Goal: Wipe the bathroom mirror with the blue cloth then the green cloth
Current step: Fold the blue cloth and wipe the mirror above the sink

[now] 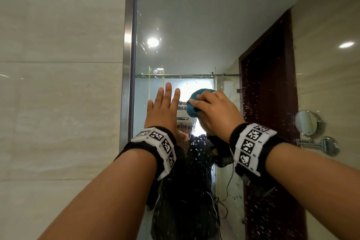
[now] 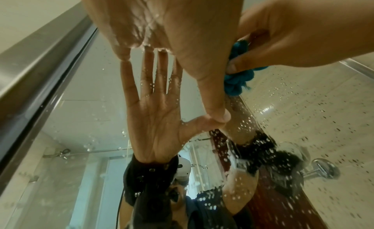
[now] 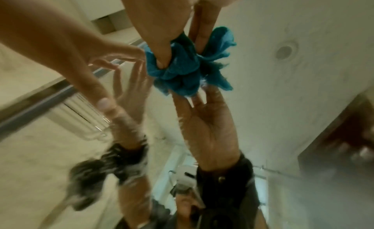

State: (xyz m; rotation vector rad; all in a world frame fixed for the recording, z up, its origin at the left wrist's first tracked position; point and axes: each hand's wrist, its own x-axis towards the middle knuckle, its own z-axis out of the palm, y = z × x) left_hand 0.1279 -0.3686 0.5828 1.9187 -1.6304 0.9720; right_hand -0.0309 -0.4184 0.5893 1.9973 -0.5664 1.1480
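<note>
Up against the mirror (image 1: 194, 25), centre frame in the head view, the blue cloth (image 1: 194, 103) is a bunched wad with no clear long axis. Its middle is hidden under the right hand (image 1: 216, 113), whose fingers (image 3: 161, 56) curl into it. The right-wrist view is blurred. The left hand (image 1: 163, 111) lies just left, fingers (image 1: 168, 93) straight and spread, tips touching the wet glass.
</note>
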